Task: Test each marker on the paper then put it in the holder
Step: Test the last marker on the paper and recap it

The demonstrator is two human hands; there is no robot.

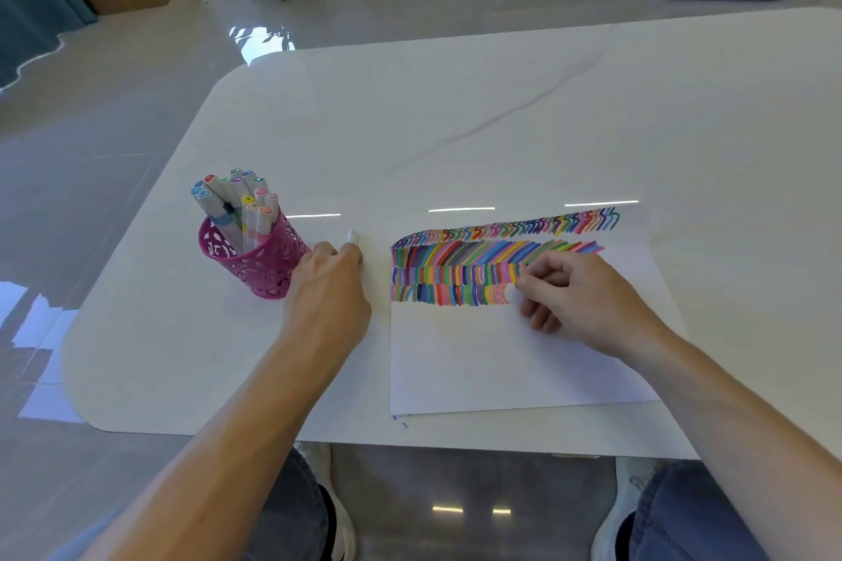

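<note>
A white sheet of paper (501, 360) lies on the table, its upper part filled with rows of coloured strokes. My right hand (578, 296) rests on the paper at the end of the lowest row, fingers curled round a pale marker (509, 292) whose end just shows by the strokes; the rest is hidden. A pink perforated holder (255, 264) with several markers (241, 205) upright in it stands to the left. My left hand (330, 287) sits just right of the holder and pinches a small white cap (353, 236) at its fingertips.
The white table (455, 128) has a rounded near-left corner and open surface behind the paper. A few blue ink specks (403, 424) mark the table at the paper's near-left corner. My knees and shoes show below the near edge.
</note>
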